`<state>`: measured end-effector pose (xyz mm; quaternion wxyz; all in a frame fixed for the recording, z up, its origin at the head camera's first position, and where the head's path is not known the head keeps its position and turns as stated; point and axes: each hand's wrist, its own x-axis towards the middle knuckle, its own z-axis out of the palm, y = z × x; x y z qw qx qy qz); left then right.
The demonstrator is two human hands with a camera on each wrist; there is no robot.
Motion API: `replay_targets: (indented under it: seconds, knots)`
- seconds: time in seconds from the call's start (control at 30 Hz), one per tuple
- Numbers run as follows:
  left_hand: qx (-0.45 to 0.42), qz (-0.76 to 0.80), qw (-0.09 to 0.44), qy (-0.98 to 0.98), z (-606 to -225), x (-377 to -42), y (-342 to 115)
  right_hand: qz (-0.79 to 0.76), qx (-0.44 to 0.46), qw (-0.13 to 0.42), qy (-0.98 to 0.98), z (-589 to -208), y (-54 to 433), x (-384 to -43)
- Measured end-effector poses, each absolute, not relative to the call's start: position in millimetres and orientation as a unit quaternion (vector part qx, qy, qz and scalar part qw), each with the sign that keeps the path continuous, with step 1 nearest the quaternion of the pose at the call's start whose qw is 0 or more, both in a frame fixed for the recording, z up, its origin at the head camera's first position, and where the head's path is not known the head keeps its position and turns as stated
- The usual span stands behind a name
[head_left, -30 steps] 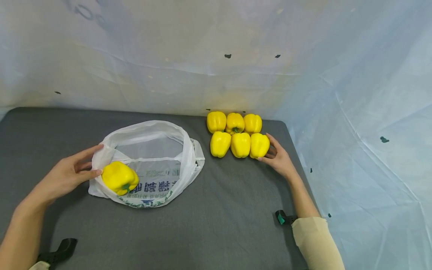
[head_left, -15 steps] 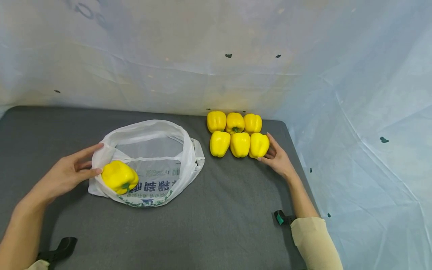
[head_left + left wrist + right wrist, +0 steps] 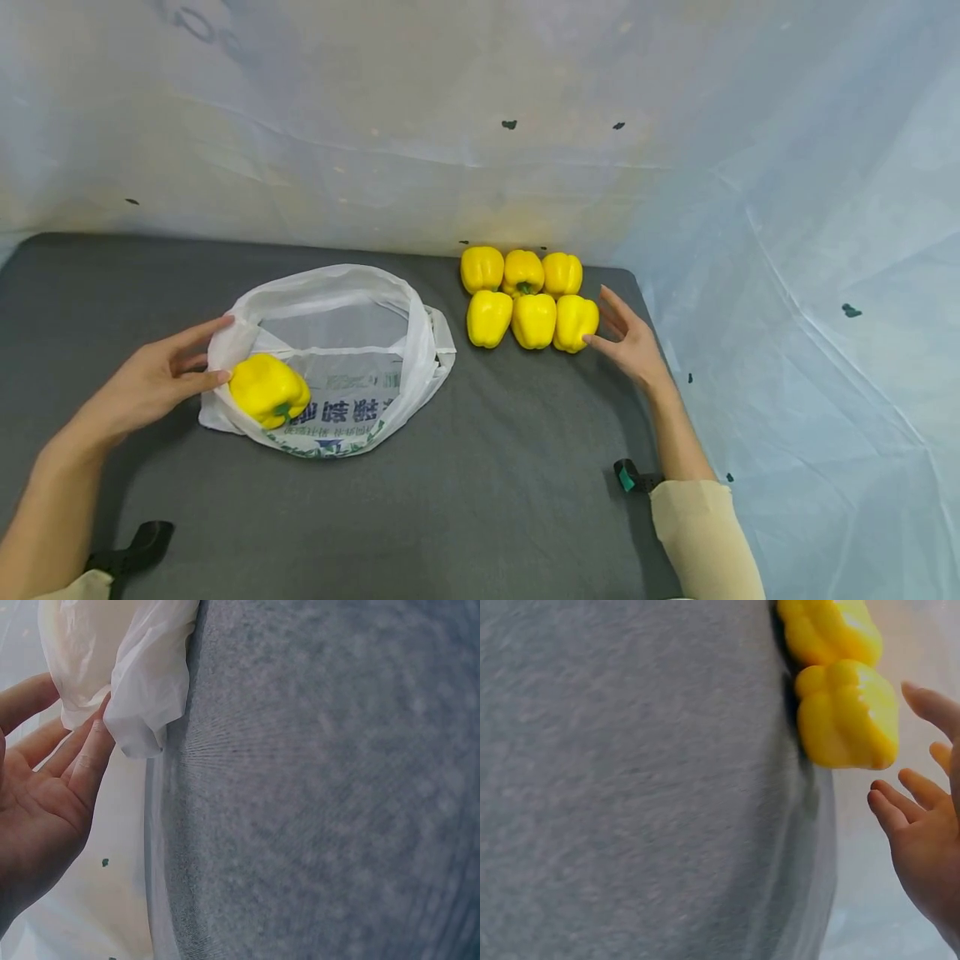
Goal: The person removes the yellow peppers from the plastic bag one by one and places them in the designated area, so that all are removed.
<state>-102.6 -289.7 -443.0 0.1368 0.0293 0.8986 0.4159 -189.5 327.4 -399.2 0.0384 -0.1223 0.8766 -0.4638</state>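
A white plastic bag with printed lettering lies on the dark cloth, its mouth spread wide. Inside its left part is one yellow bell pepper, stem toward the front. My left hand touches the left rim with thumb and fingertips spread apart; in the left wrist view the extended fingers meet the white folds. On the right, my right hand is held open beside the front-right yellow bell pepper. The right wrist view shows a gap between the fingers and that pepper.
Several more yellow bell peppers stand in two tight rows at the back right of the cloth-covered table. Pale plastic sheeting hangs behind the table and along its right side.
My right hand has drawn slightly right, away from the front-right bell pepper, and its fingers have spread. That pepper stays in its row. The left hand remains at the bag's rim.
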Motion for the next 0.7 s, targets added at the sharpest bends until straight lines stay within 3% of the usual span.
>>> replay_targets:
  seconds: [0.23, 0.7]
  knots:
    - [0.044, 0.422, 0.127, 0.897, -441, -103, -291, -0.47, -0.141, 0.001, 0.871, -381, 312, -188]
    - [0.042, 0.409, 0.123, 0.903, -439, -103, -291, -0.478, -0.225, -0.012, 0.849, -363, 273, -181]
